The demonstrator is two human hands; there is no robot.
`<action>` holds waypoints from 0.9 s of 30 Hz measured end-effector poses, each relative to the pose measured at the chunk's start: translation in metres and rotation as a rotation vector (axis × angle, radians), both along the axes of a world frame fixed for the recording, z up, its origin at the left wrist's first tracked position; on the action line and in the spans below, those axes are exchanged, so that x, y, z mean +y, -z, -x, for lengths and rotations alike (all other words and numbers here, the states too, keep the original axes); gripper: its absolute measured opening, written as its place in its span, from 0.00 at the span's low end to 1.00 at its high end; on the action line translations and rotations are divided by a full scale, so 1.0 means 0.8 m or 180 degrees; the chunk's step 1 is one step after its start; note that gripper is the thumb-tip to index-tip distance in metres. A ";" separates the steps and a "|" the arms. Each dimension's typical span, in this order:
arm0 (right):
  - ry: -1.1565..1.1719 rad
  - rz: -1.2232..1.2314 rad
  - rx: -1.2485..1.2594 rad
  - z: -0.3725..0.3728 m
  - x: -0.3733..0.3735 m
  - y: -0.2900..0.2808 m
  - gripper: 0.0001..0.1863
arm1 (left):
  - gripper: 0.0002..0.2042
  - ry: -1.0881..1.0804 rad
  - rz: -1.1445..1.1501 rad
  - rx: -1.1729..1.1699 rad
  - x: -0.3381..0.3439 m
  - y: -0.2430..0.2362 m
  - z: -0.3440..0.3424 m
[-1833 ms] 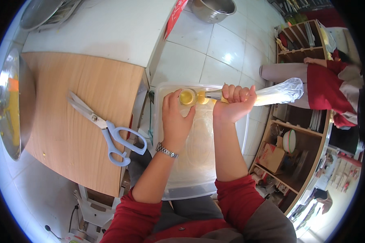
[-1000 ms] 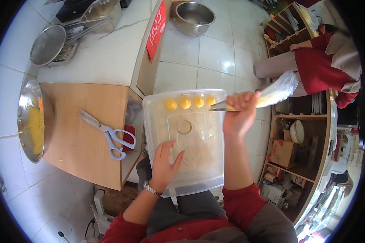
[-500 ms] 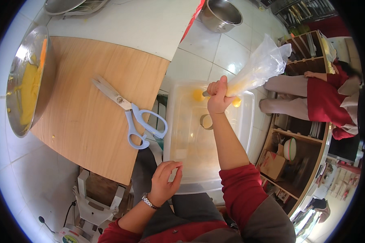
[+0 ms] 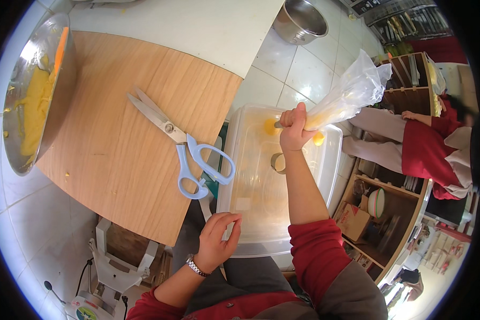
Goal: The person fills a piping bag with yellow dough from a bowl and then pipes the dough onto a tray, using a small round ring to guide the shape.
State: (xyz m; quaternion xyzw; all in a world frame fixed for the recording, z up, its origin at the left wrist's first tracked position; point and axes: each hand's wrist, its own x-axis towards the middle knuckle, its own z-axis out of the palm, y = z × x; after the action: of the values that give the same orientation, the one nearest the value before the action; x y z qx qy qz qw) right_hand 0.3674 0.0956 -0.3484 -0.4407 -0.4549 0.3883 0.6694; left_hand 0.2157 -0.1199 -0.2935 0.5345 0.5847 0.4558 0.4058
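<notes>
A clear piping bag with yellow filling in its lower part is gripped in my right hand. Its dark tip sticks out to the left of my fist, above a translucent plastic tub. Two yellow mounds show at the tub, one mound left of the fist and another mound to its right. Nearer me there is a ring, partly behind my right forearm. My left hand, with a watch at the wrist, hovers by the tub's near left side, fingers curled toward the thumb, nothing visible in them.
Blue-handled scissors lie on the wooden board, handles past its right edge. A steel bowl with yellow mixture and an orange-handled tool stands far left. A steel pot is on the floor. Another person stands right, by wooden shelves.
My view has shifted slightly, so the board, scissors and tub appear moved. The right hand keeps its grip on the piping bag; the left hand stays curled in much the same place.
</notes>
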 end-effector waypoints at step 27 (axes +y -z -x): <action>-0.0788 -0.0348 0.2496 0.024 -0.042 -0.357 0.19 | 0.11 0.0524 -0.1261 0.0622 -0.004 -0.166 0.082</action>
State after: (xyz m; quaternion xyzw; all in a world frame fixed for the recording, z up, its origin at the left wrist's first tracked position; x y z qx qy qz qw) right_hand 0.3482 0.0620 -0.0625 -0.1652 -0.2350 0.5796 0.7626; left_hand 0.1503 -0.1234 -0.1606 0.6911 0.4748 0.4731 0.2703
